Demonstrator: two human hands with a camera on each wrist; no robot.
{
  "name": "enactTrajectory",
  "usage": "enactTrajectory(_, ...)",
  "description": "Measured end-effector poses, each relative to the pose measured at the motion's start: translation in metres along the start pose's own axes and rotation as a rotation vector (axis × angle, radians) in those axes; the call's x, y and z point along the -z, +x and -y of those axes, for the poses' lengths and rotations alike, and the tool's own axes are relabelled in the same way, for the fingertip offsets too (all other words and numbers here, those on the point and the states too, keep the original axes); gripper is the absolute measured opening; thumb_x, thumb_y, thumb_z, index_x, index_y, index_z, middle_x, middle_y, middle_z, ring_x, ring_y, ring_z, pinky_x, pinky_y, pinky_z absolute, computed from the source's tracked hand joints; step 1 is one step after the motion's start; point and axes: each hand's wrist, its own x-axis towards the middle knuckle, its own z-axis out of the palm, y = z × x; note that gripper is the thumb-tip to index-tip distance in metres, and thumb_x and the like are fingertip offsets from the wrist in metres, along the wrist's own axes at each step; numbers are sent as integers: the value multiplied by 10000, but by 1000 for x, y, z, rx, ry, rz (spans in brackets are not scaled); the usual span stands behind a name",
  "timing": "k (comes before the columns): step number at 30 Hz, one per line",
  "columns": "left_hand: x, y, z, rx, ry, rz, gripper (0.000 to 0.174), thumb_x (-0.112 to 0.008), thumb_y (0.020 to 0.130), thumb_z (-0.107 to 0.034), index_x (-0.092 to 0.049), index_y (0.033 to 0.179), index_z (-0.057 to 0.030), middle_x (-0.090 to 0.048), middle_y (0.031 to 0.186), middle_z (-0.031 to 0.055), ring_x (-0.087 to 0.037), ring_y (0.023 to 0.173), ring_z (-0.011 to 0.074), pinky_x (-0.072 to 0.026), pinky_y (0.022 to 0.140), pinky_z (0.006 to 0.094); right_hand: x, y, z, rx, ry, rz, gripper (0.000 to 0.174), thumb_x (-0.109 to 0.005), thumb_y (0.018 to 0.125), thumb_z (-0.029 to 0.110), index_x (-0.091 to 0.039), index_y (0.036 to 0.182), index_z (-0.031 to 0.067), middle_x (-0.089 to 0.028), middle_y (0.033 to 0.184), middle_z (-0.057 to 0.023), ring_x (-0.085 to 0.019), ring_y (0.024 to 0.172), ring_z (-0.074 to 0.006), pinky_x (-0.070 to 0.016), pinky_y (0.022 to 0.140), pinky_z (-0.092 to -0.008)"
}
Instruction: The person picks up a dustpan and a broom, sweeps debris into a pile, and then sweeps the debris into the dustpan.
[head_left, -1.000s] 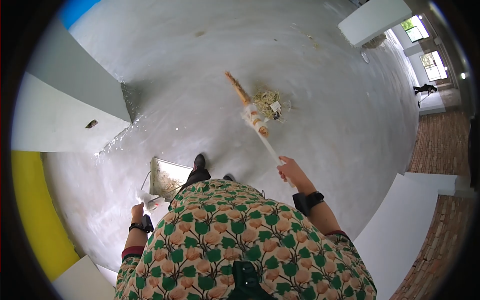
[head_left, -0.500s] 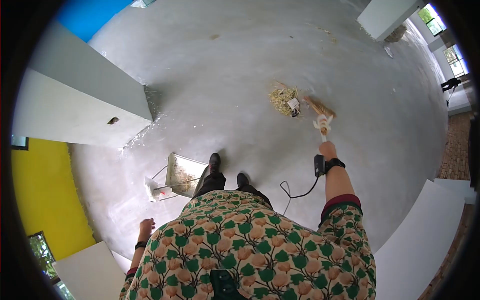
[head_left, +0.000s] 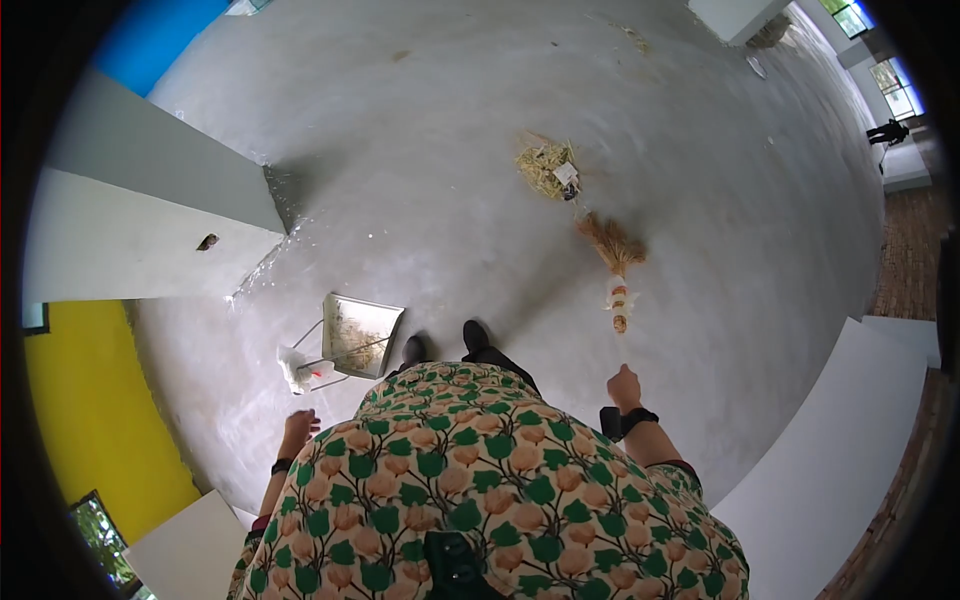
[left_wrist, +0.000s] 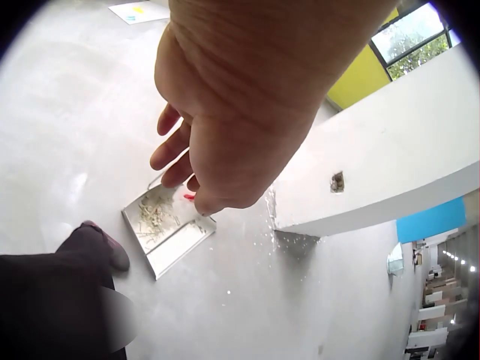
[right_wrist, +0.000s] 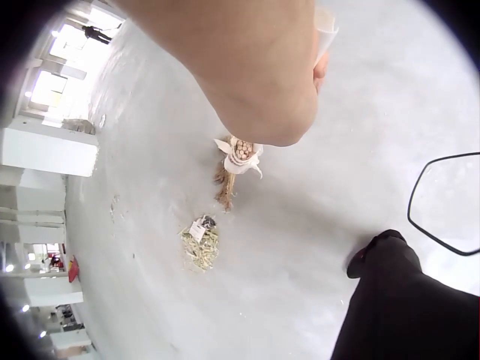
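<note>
White handle (right_wrist: 327, 30): clamped in the curled fingers of the right hand (head_left: 625, 388).
Straw broom (head_left: 612, 250): 12 o'clock from that hand, bristles on the floor (head_left: 450, 120).
Litter pile (head_left: 547, 165): 11 o'clock of the bristles, apart.
Left hand (head_left: 298, 430): fingers relaxed, apart, holding nothing; dustpan (head_left: 362, 335) at 1 o'clock.

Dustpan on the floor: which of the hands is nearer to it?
Left. The left hand hangs open near the dustpan; the right hand grips the broom on the body's other side.
</note>
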Motion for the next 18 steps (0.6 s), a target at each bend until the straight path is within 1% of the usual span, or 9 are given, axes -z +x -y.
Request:
enactTrajectory(2, 3, -29, -55, 18, -132, -23, 247, -428, 716, -240, -469, 873, -54, -532, 727, 29, -481, 580, 105, -329, 456, 237, -8, -15, 6, -9, -2, 9, 247, -344, 691, 115, -424, 889, -11, -508, 794, -207, -497, 757, -336, -412, 643, -378)
enactTrajectory(5, 6, -30, -76, -15, -81, -40, 239, -435, 714, -238, -470, 869, -59, -533, 719, 22, -477, 566, 99, -326, 463, 229, -23, -34, 14, 9, -27, 25, 272, -336, 694, 111, -406, 918, -25, -505, 790, -214, -499, 751, -335, -413, 640, -374)
enactTrajectory(8, 12, -12, -62, -60, -95, 8, 240, -441, 710, -243, -471, 861, -59, -533, 708, 20, -477, 556, 96, -328, 464, 233, -36, -56, 27, 58, -58, 27, 282, -336, 691, 107, -399, 928, -33, -504, 783, -220, -501, 740, -332, -413, 636, -372)
enactTrajectory(9, 5, -50, -93, -22, 15, -69, 239, -445, 706, -250, -475, 843, -57, -534, 696, 23, -481, 554, 103, -332, 469, 233, -38, -65, 32, 90, -73, 30, 284, -337, 689, 105, -398, 929, -34, -503, 779, -222, -502, 734, -331, -413, 634, -372)
enactTrajectory(10, 10, -32, -77, -29, 9, -61, 239, -445, 706, -250, -475, 843, -57, -534, 696, 23, -481, 554, 103, -332, 469, 233, -41, -73, 38, 87, -76, 19, 284, -337, 689, 105, -398, 929, -34, -503, 779, -222, -502, 734, -331, -413, 634, -372)
enactTrajectory(12, 18, 13, -34, -42, -93, 97, 234, -444, 703, -258, -481, 809, -53, -535, 689, 28, -484, 544, 115, -339, 468, 236, -47, -89, 52, 141, -120, 57, 279, -340, 682, 99, -400, 921, -32, -503, 769, -220, -503, 723, -330, -414, 625, -375)
enactTrajectory(14, 24, 20, -29, -20, -74, 74, 243, -445, 700, -261, -483, 796, -41, -538, 690, 41, -493, 536, 129, -340, 441, 246, -49, -107, 71, 175, -188, 48, 270, -352, 671, 92, -403, 906, -32, -505, 745, -218, -504, 704, -334, -414, 612, -378)
enactTrajectory(16, 32, 45, -4, -60, -82, 105, 258, -448, 697, -266, -484, 802, -33, -542, 699, 53, -501, 531, 135, -335, 407, 251, -52, -123, 88, 225, -228, 138, 263, -368, 656, 83, -403, 890, -33, -505, 725, -222, -504, 683, -341, -413, 601, -385)
enactTrajectory(18, 43, 57, 14, -63, -142, 102, 264, -455, 694, -265, -485, 811, -30, -544, 702, 61, -508, 537, 137, -329, 386, 247, -50, -143, 108, 252, -269, 152, 280, -380, 644, 76, -400, 906, -22, -506, 708, -218, -501, 678, -346, -409, 599, -390)
